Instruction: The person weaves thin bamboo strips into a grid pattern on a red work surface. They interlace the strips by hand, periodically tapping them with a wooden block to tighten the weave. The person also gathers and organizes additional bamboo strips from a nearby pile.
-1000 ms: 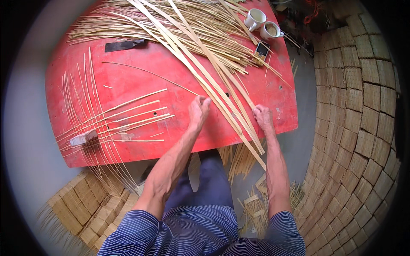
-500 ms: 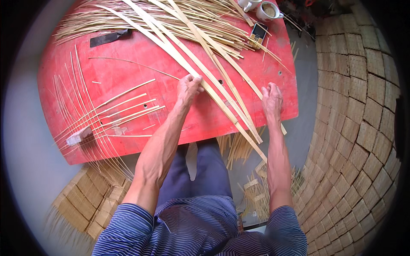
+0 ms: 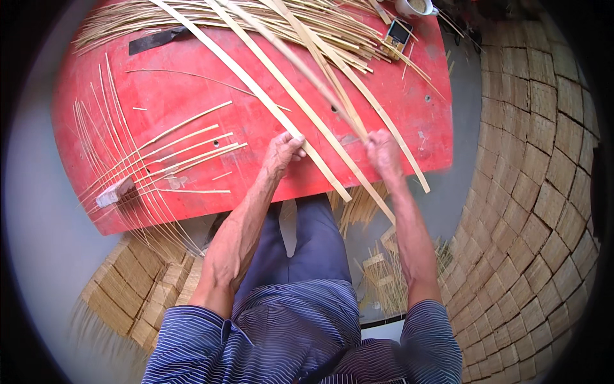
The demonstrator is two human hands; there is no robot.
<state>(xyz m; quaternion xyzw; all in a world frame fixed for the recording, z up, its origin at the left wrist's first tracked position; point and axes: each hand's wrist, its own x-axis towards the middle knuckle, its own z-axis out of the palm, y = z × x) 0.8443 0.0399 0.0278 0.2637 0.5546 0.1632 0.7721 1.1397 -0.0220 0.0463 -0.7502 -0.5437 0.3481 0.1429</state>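
My left hand point(image 3: 284, 152) is closed round a long flat bamboo strip point(image 3: 327, 171), which slants from the far left down past the near table edge. My right hand point(image 3: 384, 153), blurred by motion, is closed on the near end of another bamboo strip point(image 3: 308, 77), also smeared. Between the hands runs a third bamboo strip point(image 3: 313, 116), its end reaching beyond the table edge. To the right, a further strip point(image 3: 401, 146) lies slanting across the tabletop, its end past the edge.
The red table point(image 3: 192, 96) carries a bundle of thin strips point(image 3: 128, 25), a black strap point(image 3: 157, 41), a phone point(image 3: 399, 32) and a mug point(image 3: 416, 6). A block point(image 3: 115, 192) rests on a partly woven lattice at left. Stacked woven squares point(image 3: 531, 160) stand at right.
My right hand has moved left and taken hold of a strip's end. The strips by my left hand have spread apart, and the held one is drawn farther up the table.
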